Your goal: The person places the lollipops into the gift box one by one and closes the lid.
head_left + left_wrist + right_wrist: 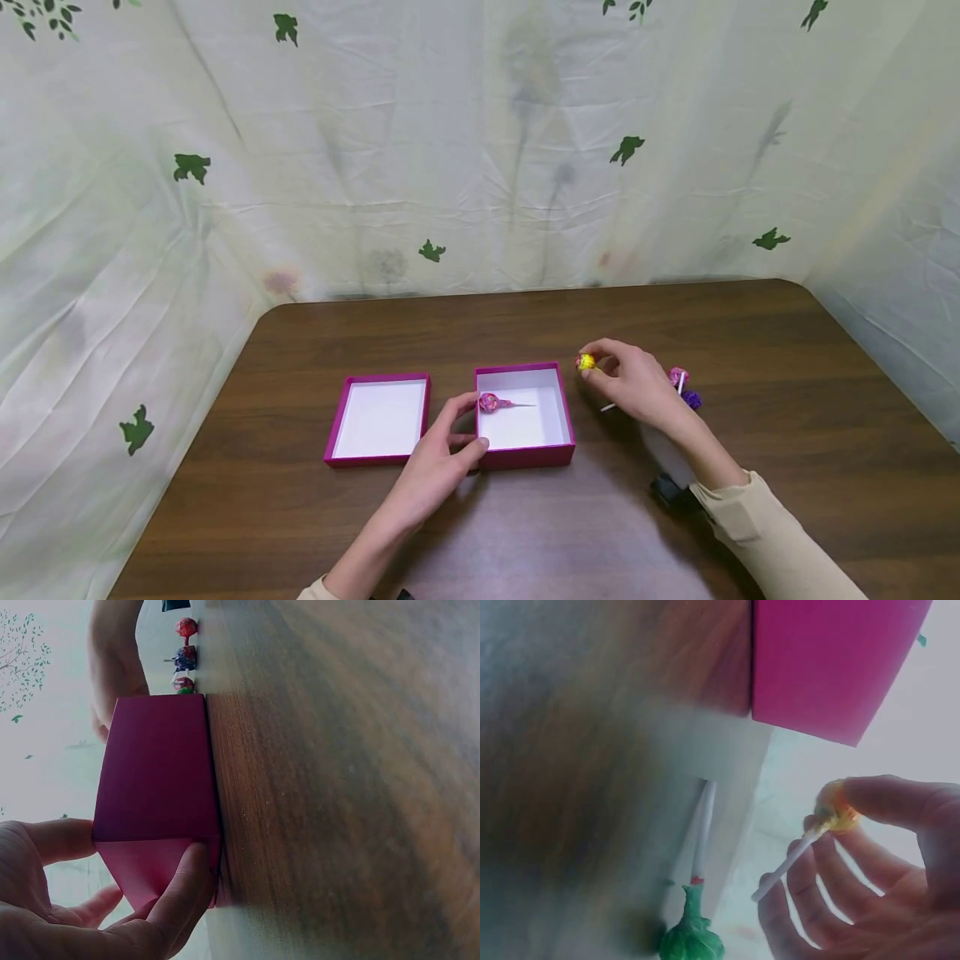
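Note:
My left hand (438, 462) holds the left side of an open magenta box (528, 457) with a white inside. In the left wrist view its fingers (184, 892) lie against the box's end wall. A pink-wrapped lollipop (489, 403) lies in the box, by the left wall. Right of the box, above the table, my right hand (633, 383) pinches a yellow-wrapped lollipop (586, 362) by its head. The right wrist view shows its white stick (787, 866) slanting free. Below that hand a green-wrapped lollipop (692, 941) rests on the table.
The box's lid (378, 419) lies inside up on the brown table (300, 517), left of the box. A pink lollipop (678, 376) and a purple one (692, 400) lie behind my right wrist. A red one (186, 628) appears in the left wrist view. Patterned cloth (465, 150) hangs behind.

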